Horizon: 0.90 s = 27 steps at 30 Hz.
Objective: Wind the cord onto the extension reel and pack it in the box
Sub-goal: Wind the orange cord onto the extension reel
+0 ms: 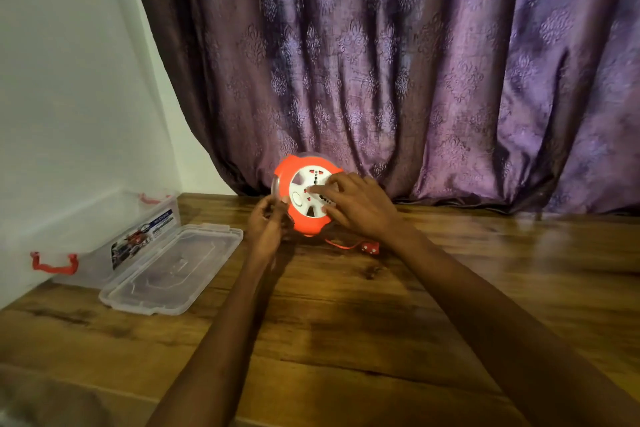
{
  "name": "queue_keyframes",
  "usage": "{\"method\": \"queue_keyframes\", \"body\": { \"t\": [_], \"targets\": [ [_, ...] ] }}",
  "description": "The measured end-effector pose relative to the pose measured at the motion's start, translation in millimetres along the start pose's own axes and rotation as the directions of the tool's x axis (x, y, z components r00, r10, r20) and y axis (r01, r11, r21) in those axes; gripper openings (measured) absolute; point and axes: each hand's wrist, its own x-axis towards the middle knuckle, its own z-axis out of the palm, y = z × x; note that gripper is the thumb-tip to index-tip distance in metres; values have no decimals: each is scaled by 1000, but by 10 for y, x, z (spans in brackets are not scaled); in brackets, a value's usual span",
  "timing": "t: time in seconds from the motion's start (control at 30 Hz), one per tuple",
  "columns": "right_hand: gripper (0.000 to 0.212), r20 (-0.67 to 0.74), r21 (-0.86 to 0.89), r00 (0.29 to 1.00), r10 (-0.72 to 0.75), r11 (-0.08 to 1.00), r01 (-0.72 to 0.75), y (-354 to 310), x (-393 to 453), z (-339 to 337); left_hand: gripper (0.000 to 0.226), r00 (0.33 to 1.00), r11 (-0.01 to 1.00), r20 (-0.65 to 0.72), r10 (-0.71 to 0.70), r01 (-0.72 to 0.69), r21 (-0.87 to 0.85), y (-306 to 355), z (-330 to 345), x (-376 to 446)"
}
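An orange and white extension reel [302, 184] stands tilted on edge on the wooden table [363, 305], near the curtain. My left hand [267, 230] grips its lower left rim with curled fingers. My right hand [356, 204] lies over the white socket face, fingertips pressing on it. A short length of orange cord [341, 246] trails from under the reel to an orange plug [370, 247] on the table. The clear plastic box [104, 236] with red handles stands open at the left, against the wall.
The box's clear lid [173, 269] lies flat on the table beside the box. A purple patterned curtain [415, 80] hangs right behind the reel. A white wall [69, 97] bounds the left side.
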Motion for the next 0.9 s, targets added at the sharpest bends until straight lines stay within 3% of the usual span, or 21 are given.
{"method": "queue_keyframes", "body": {
  "t": [0.2, 0.3, 0.37, 0.43, 0.5, 0.53, 0.6, 0.63, 0.67, 0.7, 0.77, 0.87, 0.9],
  "targets": [
    [62, 65, -73, 987, 148, 987, -144, -129, 54, 73, 13, 999, 1000, 53, 10, -11, 14, -52, 119, -72],
    [61, 24, -104, 981, 194, 976, -191, -141, 74, 90, 14, 997, 1000, 76, 21, -22, 12, -77, 164, -105],
    [61, -17, -36, 957, 291, 956, -291, -168, 69, 79, 17, 997, 999, 75, 30, -33, 31, -91, 169, -116],
    [63, 40, 110, 883, 469, 876, -470, -218, 76, 73, 20, 997, 997, 62, 50, -54, 61, -106, 172, -126],
    [68, 194, 306, 735, 650, 671, -675, -259, 116, 62, 21, 993, 989, 56, 100, -105, 106, -125, 194, -144],
    [68, 293, 448, 644, 706, 494, -745, -262, 144, 46, 22, 989, 980, 60, 135, -142, 137, -142, 215, -163],
    [58, 531, 696, 478, 700, -38, -717, -249, 201, 67, 23, 981, 968, 75, 179, -189, 167, -143, 266, -207],
    [51, 625, 700, 411, 664, -244, -671, -243, 205, 94, 23, 980, 968, 78, 180, -191, 162, -137, 287, -226],
    [47, 674, 686, 371, 639, -355, -636, -234, 202, 123, 23, 981, 969, 78, 177, -187, 160, -134, 298, -238],
    [48, 683, 683, 357, 637, -384, -622, -224, 186, 162, 22, 983, 971, 71, 170, -179, 157, -141, 295, -235],
    [50, 635, 711, 380, 673, -316, -629, -197, 134, 207, 20, 990, 982, 43, 136, -140, 125, -150, 249, -216],
    [39, 528, 774, 533, 661, -115, -623, -114, 70, 227, 19, 998, 997, -13, 61, -61, 53, -138, 169, -131],
    [35, 458, 779, 601, 655, 29, -626, -82, 53, 215, 24, 999, 999, -30, 26, -25, 30, -136, 151, -102]
  ]
}}
